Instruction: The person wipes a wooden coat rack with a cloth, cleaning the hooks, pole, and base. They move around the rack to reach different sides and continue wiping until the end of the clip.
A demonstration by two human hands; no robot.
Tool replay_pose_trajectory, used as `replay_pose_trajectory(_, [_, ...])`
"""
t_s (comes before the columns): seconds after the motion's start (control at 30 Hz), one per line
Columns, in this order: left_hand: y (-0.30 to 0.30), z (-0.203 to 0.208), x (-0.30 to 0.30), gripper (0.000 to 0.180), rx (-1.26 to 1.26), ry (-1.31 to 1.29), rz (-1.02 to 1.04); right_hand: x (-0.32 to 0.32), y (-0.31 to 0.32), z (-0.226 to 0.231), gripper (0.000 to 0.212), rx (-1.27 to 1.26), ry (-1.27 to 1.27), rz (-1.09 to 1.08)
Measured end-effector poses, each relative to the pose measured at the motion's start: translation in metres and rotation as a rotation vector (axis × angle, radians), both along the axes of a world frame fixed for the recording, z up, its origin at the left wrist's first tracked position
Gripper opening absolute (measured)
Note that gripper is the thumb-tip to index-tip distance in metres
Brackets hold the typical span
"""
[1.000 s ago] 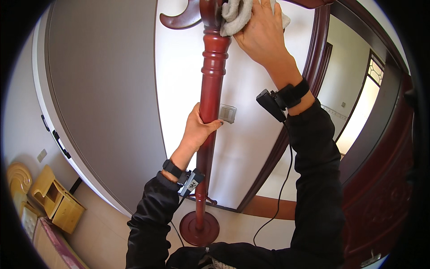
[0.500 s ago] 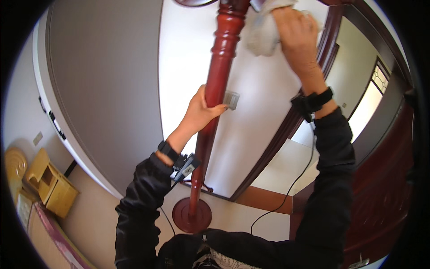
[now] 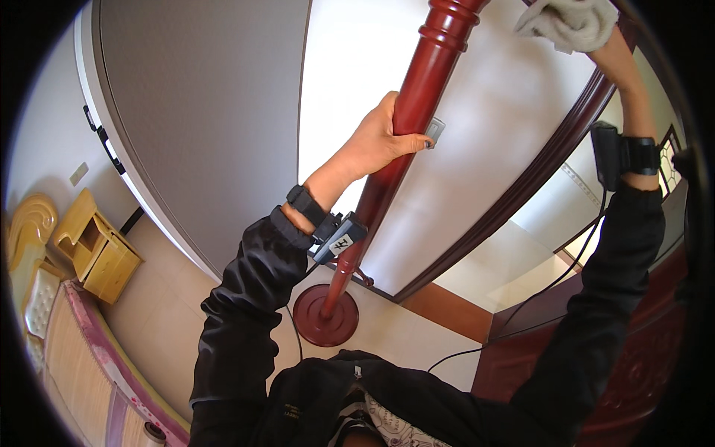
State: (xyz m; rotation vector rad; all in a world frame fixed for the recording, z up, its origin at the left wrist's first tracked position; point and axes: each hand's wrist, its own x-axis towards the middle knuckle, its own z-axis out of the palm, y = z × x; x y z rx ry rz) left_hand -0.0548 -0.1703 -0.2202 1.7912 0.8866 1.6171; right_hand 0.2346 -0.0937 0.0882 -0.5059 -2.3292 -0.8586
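Observation:
A dark red wooden coat stand (image 3: 428,82) with turned rings rises from a round base and leans to the right; its top is out of the picture. My left hand (image 3: 372,141) is wrapped round its post, the thumb lying across the front. Up at the far right, a greyish-white cloth (image 3: 570,24) is bunched in my right hand (image 3: 607,54). The cloth hides most of those fingers, and it is apart from the visible post.
Behind the post are a white wall with a switch plate (image 3: 437,130) and a grey door (image 3: 197,112). A dark red door frame (image 3: 514,190) borders an opening on the right. At the left stand a yellow wooden nightstand (image 3: 108,264) and a bed (image 3: 82,365). Cables hang from both wrists.
My right hand has moved right with the cloth, away from the post. The view has shifted, and the stand leans more to the right. My left hand keeps its hold.

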Motion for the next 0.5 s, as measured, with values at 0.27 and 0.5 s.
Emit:
replay_pose_trajectory(0.27, [-0.005, -0.002, 0.002, 0.063, -0.034, -0.060, -0.081, -0.070, -0.060, -0.052, 0.021, -0.535, 0.471, 0.562])
replay_pose_trajectory(0.5, [-0.007, 0.001, 0.005, 0.058, -0.033, -0.078, -0.043, -0.067, -0.046, -0.078, 0.028, -0.745, 0.810, 0.769])
